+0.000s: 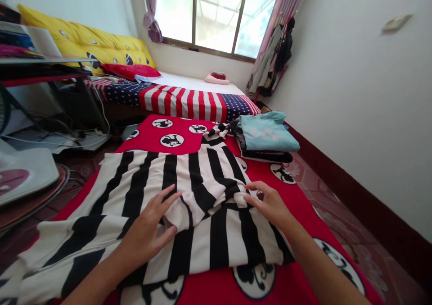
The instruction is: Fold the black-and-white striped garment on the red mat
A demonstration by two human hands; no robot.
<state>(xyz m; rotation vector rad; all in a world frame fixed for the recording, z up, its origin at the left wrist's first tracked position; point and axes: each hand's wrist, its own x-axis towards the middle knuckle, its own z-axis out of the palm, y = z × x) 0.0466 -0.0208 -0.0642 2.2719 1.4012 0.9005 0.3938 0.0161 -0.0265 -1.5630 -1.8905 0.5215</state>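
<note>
Black-and-white striped garment (189, 183) lies on the red bedspread (162, 134), its long axis pointing away toward the window (216, 16).
Left hand (148, 235) is open wide on a fold; right hand (268, 203) is narrow at the fold (grip, I cannot tell).

White walls (351, 93) and a reddish tiled floor (340, 233) run toward a bright window (216, 16) with pink curtains (150, 12).
</note>
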